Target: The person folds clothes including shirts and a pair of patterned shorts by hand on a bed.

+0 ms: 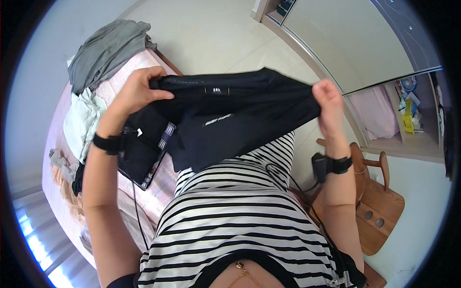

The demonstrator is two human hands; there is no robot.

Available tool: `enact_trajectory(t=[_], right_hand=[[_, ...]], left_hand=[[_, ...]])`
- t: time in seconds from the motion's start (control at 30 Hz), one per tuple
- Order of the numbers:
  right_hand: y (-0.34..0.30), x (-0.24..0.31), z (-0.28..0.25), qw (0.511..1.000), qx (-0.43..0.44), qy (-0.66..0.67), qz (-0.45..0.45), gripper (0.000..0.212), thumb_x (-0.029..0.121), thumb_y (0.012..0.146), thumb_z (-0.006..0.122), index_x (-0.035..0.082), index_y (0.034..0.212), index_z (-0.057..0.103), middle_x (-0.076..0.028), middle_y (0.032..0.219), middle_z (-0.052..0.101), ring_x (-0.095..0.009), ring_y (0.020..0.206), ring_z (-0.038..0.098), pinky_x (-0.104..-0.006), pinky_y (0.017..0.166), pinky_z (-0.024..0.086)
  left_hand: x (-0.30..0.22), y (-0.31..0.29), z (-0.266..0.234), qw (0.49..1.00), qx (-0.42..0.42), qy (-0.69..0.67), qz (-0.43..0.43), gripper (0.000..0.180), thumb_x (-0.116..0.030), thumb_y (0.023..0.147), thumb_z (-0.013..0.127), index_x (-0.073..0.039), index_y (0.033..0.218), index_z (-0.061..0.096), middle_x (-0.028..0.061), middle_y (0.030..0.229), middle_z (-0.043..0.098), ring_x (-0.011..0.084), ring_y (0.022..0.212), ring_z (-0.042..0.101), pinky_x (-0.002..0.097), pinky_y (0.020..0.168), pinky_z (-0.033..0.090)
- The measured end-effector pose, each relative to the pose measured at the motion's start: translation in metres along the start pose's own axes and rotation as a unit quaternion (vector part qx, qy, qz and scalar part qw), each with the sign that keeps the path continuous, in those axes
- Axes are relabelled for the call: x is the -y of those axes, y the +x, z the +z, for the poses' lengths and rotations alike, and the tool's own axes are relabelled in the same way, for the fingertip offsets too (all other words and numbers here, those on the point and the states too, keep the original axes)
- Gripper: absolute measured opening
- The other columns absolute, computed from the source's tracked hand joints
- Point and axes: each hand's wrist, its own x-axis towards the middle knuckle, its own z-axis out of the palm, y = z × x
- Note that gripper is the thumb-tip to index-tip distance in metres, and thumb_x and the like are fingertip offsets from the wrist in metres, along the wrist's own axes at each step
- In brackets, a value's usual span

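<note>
A black garment (225,129) hangs stretched out in front of my striped top. Inside its upper edge sits a small label with yellow stitching, and lower down there is a short white print. The left upper end is gripped by my left hand (144,89), thumb in front and fingers behind. My right hand (329,103) is closed around the opposite corner, pulling the cloth wide. Whether it is a shirt or a pair of shorts I cannot tell. Beside my left forearm, a folded black item with a patterned band (144,153) lies on the bed.
On the pink bed (144,60) at the left lie a grey garment (108,53), a white garment (81,120) and a peach-coloured cloth (69,189). A wooden chair (382,206) stands at the right. A sliding-door wardrobe (350,43) with open shelves is at the far right.
</note>
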Motion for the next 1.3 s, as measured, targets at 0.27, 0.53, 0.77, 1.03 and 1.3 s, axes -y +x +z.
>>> enact_trajectory(t=[0.27, 0.53, 0.77, 1.03, 1.3], right_hand=[[0.049, 0.168, -0.026, 0.957, 0.076, -0.168, -0.226, 0.015, 0.02, 0.087, 0.061, 0.005, 0.086, 0.06, 0.003, 0.079, 0.058, -0.005, 0.072, 0.051, -0.0198, 0.069, 0.041], [0.053, 0.259, -0.052, 0.865, 0.107, -0.402, -0.279, 0.018, 0.024, 0.088, 0.062, 0.007, 0.089, 0.068, 0.003, 0.076, 0.061, -0.005, 0.072, 0.055, -0.0197, 0.069, 0.043], [0.034, 0.289, -0.074, 0.901, -0.059, -0.323, -0.284, 0.021, 0.026, 0.09, 0.06, 0.006, 0.083, 0.063, 0.006, 0.077, 0.057, -0.002, 0.073, 0.049, -0.0161, 0.069, 0.037], [-0.017, 0.239, -0.081, 0.906, -0.097, -0.375, -0.17, 0.032, 0.027, 0.091, 0.057, 0.005, 0.068, 0.056, 0.006, 0.066, 0.048, -0.003, 0.065, 0.041, -0.0206, 0.059, 0.034], [-0.08, 0.085, -0.058, 0.771, 0.206, -0.593, 0.106, 0.031, 0.023, 0.078, 0.069, 0.001, 0.099, 0.064, -0.007, 0.089, 0.066, -0.018, 0.086, 0.061, -0.0348, 0.077, 0.048]], left_hand=[[-0.05, 0.019, -0.125, 0.985, -0.136, 0.07, 0.08, 0.015, 0.001, 0.075, 0.06, -0.003, 0.089, 0.062, 0.0027, 0.082, 0.058, 0.0171, 0.082, 0.058, 0.0278, 0.072, 0.043], [-0.122, 0.024, -0.174, 0.897, -0.105, -0.364, 0.23, 0.031, -0.011, 0.087, 0.051, 0.0, 0.116, 0.056, 0.0062, 0.102, 0.062, 0.014, 0.097, 0.059, 0.0219, 0.086, 0.046], [-0.156, 0.003, -0.176, 0.974, 0.002, -0.15, 0.169, 0.071, -0.034, 0.058, 0.086, -0.001, 0.114, 0.057, 0.0028, 0.099, 0.061, 0.0124, 0.092, 0.057, 0.0236, 0.084, 0.045], [-0.141, -0.01, -0.155, 0.993, 0.07, -0.076, 0.063, 0.018, -0.005, 0.075, 0.074, 0.002, 0.089, 0.064, -0.0055, 0.077, 0.062, 0.0046, 0.07, 0.053, 0.0216, 0.07, 0.047], [-0.145, -0.024, -0.019, 0.957, 0.103, -0.166, 0.213, 0.03, -0.016, 0.079, 0.07, 0.002, 0.101, 0.059, 0.0119, 0.084, 0.064, 0.0174, 0.079, 0.06, 0.0299, 0.072, 0.048]])
